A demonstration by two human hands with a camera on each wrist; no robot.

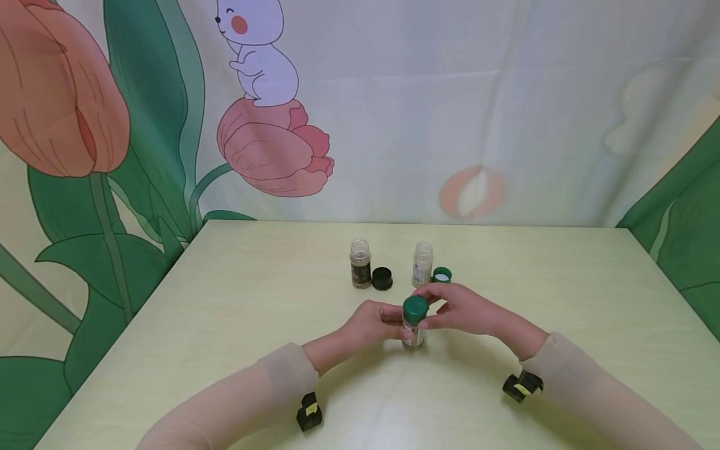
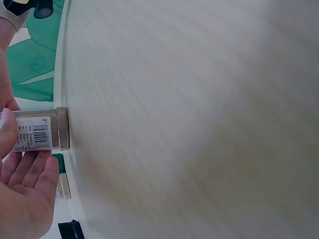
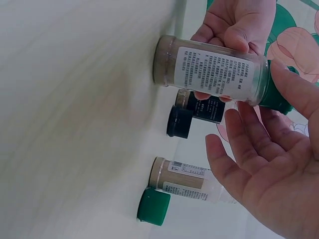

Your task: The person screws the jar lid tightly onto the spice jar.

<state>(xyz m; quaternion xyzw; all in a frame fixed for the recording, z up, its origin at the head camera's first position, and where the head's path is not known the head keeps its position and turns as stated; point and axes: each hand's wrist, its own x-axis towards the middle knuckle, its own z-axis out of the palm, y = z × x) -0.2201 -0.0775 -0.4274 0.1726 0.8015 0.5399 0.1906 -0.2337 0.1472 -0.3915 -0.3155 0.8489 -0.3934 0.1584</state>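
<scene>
Two hands hold a small jar over a pale yellow tabletop.

The jar [image 3: 214, 72] is upright near the middle of the tabletop [image 1: 270, 281]; whether its bottom touches is hard to tell. The left hand [image 1: 368, 328] has its grip wrapped round the jar's body, and the right hand [image 1: 464, 309] has its grip pinching the green lid [image 1: 415, 309] on top. The tabletop has faint streaks, soft shadows and a bright shine at the near side. Farther back stand a jar with a dark label [image 1: 360, 269], a black lid [image 1: 382, 279] beside it, and a pale jar [image 1: 422, 265] with a loose green cap [image 1: 442, 275] beside it. Behind hangs a creased cloth [image 1: 394, 144] with a big orange tulip [image 1: 56, 94], green leaves [image 1: 147, 81] and a white animal [image 1: 267, 75] on a pink flower [image 1: 270, 150].
</scene>
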